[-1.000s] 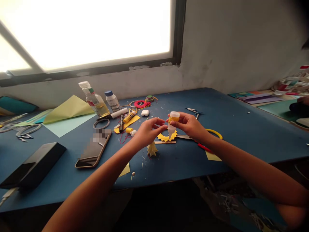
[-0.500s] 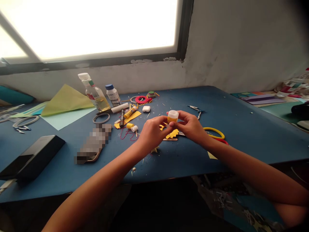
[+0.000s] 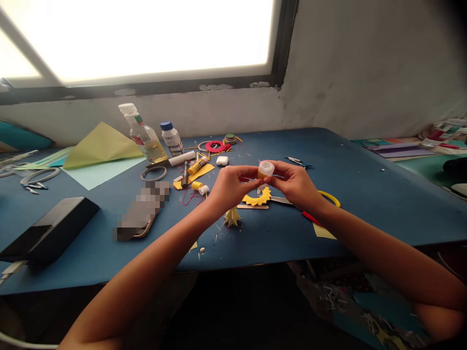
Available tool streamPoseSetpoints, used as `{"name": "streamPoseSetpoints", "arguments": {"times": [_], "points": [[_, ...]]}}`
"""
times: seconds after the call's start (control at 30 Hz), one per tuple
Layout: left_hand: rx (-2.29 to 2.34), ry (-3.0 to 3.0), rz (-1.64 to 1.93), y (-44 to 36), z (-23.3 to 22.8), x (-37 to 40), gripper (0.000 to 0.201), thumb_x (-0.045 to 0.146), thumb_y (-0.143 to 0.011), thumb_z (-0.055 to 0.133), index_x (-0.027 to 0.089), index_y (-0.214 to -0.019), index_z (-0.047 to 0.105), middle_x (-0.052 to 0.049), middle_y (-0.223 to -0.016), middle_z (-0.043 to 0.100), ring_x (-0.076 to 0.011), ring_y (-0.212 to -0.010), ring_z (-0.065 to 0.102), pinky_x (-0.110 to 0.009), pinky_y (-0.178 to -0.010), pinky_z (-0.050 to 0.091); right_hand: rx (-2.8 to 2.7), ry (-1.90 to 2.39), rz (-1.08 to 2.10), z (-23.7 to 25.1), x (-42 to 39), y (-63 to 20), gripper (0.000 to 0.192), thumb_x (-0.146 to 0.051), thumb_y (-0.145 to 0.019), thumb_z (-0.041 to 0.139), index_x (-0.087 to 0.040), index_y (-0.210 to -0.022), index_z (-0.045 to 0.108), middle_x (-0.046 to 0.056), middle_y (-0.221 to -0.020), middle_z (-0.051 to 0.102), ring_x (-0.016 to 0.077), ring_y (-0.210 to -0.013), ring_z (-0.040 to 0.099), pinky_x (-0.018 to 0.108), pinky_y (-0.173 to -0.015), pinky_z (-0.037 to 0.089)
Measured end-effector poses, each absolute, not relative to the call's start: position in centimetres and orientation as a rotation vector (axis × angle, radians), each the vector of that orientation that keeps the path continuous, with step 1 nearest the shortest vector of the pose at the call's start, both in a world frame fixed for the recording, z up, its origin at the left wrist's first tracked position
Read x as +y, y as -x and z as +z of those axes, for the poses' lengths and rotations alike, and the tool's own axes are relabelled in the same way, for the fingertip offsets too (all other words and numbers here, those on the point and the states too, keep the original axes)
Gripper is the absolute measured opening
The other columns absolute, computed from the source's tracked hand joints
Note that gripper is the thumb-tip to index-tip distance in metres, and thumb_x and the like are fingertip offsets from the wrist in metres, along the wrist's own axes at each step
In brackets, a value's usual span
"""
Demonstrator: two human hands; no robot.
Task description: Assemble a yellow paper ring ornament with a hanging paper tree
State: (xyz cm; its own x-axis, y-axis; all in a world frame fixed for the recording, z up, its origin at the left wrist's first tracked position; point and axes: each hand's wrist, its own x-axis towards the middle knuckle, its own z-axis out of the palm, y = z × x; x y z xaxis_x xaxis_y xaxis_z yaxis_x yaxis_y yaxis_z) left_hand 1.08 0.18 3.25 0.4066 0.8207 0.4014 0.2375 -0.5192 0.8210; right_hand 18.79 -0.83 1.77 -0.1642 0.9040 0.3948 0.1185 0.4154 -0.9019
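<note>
Both hands are up above the blue bench (image 3: 365, 194), and they meet at a small glue bottle (image 3: 265, 169). The right hand (image 3: 297, 185) grips the bottle with its fingers wrapped round it. The left hand (image 3: 229, 187) pinches the side of the bottle with its fingertips.

Half a second ago the left hand hid the little yellow paper tree (image 3: 231, 217). Now the hands have come up a bit, and the tree shows just under the left hand. The yellow spiky paper (image 3: 258, 198) lies below the bottle, between the two hands. A yellow ring (image 3: 330, 197) peeks out just behind the right wrist. A white earbud case (image 3: 222, 160) sits a little beyond the left hand.
</note>
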Motion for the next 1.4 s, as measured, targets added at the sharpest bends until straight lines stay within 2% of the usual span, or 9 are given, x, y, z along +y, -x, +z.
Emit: {"name": "streamPoseSetpoints", "arguments": {"times": [0.1, 0.27, 0.47, 0.67, 0.77, 0.93, 1.03, 1.2, 1.4], "points": [[0.912, -2.069, 1.143, -1.1, 2.8, 0.2, 0.025, 0.03, -0.076, 0.068, 0.015, -0.097, 0.073, -0.007, -0.09, 0.074, -0.0195, -0.084, 0.068, -0.029, -0.076, 0.053, -1.613, 0.966, 0.816, 1.7, -1.0, -18.6, 0.036, -0.034, -0.071, 0.074, -0.018, -0.103, 0.07, 0.005, -0.097, 0.072, 0.0229, -0.093, 0.066, 0.036, -0.085, 0.054], [0.948, -2.245, 1.254, -1.0, 2.2, 0.1, 0.017, 0.027, -0.08, 0.064, 0.016, -0.085, 0.075, -0.004, -0.077, 0.072, -0.0139, -0.068, 0.063, -0.023, -0.062, 0.046, -1.631, 1.026, 0.664, 1.4, -1.1, -18.1, 0.023, -0.031, -0.075, 0.069, -0.016, -0.093, 0.073, 0.004, -0.087, 0.073, 0.0209, -0.083, 0.066, 0.032, -0.075, 0.053], [1.017, -2.244, 1.271, -1.2, 2.0, 0.1, 0.017, 0.029, -0.08, 0.064, 0.018, -0.083, 0.076, -0.002, -0.077, 0.074, -0.0152, -0.068, 0.065, -0.023, -0.063, 0.046, -1.625, 1.003, 0.633, 0.9, -0.8, -18.0, 0.022, -0.034, -0.074, 0.07, -0.017, -0.086, 0.075, 0.003, -0.079, 0.073, 0.0185, -0.075, 0.065, 0.03, -0.069, 0.052], [0.936, -1.971, 1.209, -0.8, 2.7, 0.4, 0.024, 0.033, -0.074, 0.071, 0.016, -0.091, 0.075, -0.005, -0.083, 0.074, -0.0186, -0.078, 0.068, -0.026, -0.069, 0.052, -1.63, 0.897, 0.743, 1.3, -0.4, -18.4, 0.034, -0.041, -0.072, 0.072, -0.019, -0.098, 0.073, 0.004, -0.092, 0.071, 0.02, -0.089, 0.064, 0.033, -0.081, 0.051], [0.86, -1.831, 1.185, -0.3, 3.1, 0.7, 0.025, 0.031, -0.073, 0.072, 0.016, -0.092, 0.074, -0.005, -0.088, 0.074, -0.0172, -0.079, 0.068, -0.027, -0.072, 0.054, -1.657, 0.775, 0.956, 1.7, -0.4, -18.9, 0.037, -0.042, -0.076, 0.069, -0.022, -0.107, 0.07, 0.005, -0.11, 0.068, 0.0203, -0.102, 0.061, 0.036, -0.092, 0.048], [0.868, -1.74, 1.243, 0.3, 3.2, 1.0, 0.026, 0.032, -0.068, 0.076, 0.015, -0.088, 0.072, -0.007, -0.087, 0.074, -0.0174, -0.078, 0.068, -0.029, -0.072, 0.056, -1.593, 0.676, 1.298, 1.8, -0.3, -19.3, 0.045, -0.036, -0.075, 0.072, -0.026, -0.118, 0.063, 0.004, -0.117, 0.067, 0.0208, -0.108, 0.061, 0.041, -0.098, 0.046], [0.903, -1.778, 1.243, 0.1, 3.1, 0.8, 0.028, 0.035, -0.071, 0.073, 0.015, -0.09, 0.072, -0.007, -0.085, 0.073, -0.0174, -0.075, 0.068, -0.029, -0.07, 0.056, -1.603, 0.712, 1.261, 1.7, -0.2, -19.2, 0.05, -0.034, -0.071, 0.075, -0.025, -0.118, 0.063, 0.005, -0.119, 0.066, 0.0238, -0.114, 0.058, 0.044, -0.1, 0.044], [0.861, -1.824, 1.114, -0.3, 3.0, 0.4, 0.045, 0.036, -0.067, 0.076, 0.014, -0.105, 0.068, -0.01, -0.099, 0.07, -0.0215, -0.089, 0.067, -0.032, -0.076, 0.058, -1.646, 0.836, 1.134, 2.0, -0.4, -19.1, 0.051, -0.038, -0.072, 0.073, -0.02, -0.118, 0.063, 0.008, -0.115, 0.068, 0.0258, -0.106, 0.063, 0.046, -0.096, 0.047], [0.878, -1.782, 1.125, -0.4, 2.8, 0.3, 0.048, 0.037, -0.064, 0.079, 0.012, -0.104, 0.067, -0.011, -0.098, 0.07, -0.0226, -0.093, 0.066, -0.034, -0.078, 0.058, -1.683, 0.86, 1.115, 2.6, -1.1, -18.9, 0.049, -0.04, -0.073, 0.072, -0.02, -0.118, 0.062, 0.009, -0.111, 0.069, 0.0253, -0.103, 0.065, 0.045, -0.092, 0.05]]}}
